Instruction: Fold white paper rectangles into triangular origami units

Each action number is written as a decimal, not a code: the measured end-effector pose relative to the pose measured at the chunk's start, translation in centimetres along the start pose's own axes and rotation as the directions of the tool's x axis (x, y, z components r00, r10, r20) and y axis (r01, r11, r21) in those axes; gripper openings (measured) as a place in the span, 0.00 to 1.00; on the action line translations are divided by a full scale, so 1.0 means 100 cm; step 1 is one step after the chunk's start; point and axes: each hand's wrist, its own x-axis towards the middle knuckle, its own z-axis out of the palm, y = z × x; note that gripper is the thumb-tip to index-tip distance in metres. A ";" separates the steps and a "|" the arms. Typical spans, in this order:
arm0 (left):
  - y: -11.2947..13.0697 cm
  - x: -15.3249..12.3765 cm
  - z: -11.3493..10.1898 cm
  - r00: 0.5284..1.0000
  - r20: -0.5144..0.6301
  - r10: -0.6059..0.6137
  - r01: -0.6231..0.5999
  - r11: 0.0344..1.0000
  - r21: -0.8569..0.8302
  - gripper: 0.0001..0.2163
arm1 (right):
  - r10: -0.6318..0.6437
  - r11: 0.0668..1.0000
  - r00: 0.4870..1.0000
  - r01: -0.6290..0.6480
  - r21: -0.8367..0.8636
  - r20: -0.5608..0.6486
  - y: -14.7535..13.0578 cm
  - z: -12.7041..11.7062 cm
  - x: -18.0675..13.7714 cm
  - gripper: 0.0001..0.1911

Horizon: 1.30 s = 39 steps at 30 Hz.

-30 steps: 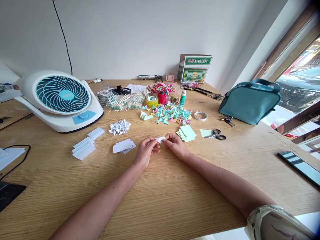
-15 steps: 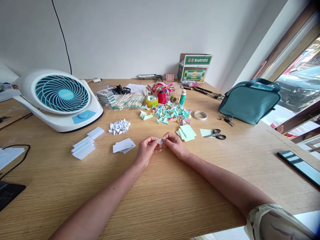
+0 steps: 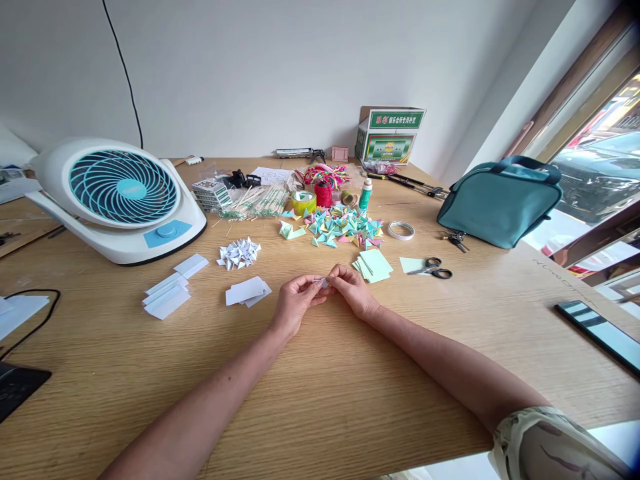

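Right of one fan (image 3: 131,189): one left hand (image 3: 294,303), one right hand (image 3: 354,292), one paper slip (image 3: 324,283), one pair of scissors (image 3: 433,269), one bag (image 3: 500,207), one phone (image 3: 600,333), one box (image 3: 390,147); nearer the fan, folded white papers (image 3: 239,254) too crowded to count.

You can read "娱乐会所专用扑克" in white on the green upper band of the carton (image 3: 389,139) behind your desk's clutter, but the handwriting on the paper sheet (image 3: 273,176) and the dark marks (image 3: 563,281) on your desk (image 3: 320,407) stay illegible.
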 end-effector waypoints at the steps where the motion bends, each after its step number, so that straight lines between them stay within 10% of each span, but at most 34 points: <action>1: -0.001 0.000 0.000 1.000 -0.002 -0.001 0.001 1.000 0.002 0.16 | 0.001 1.000 1.000 -0.001 -0.004 -0.001 0.000 0.000 0.000 0.12; 39: -0.001 0.001 -0.002 0.991 -0.058 0.122 -0.109 0.976 0.190 0.15 | -0.023 0.999 0.996 0.025 -0.022 0.087 0.014 0.002 0.000 0.18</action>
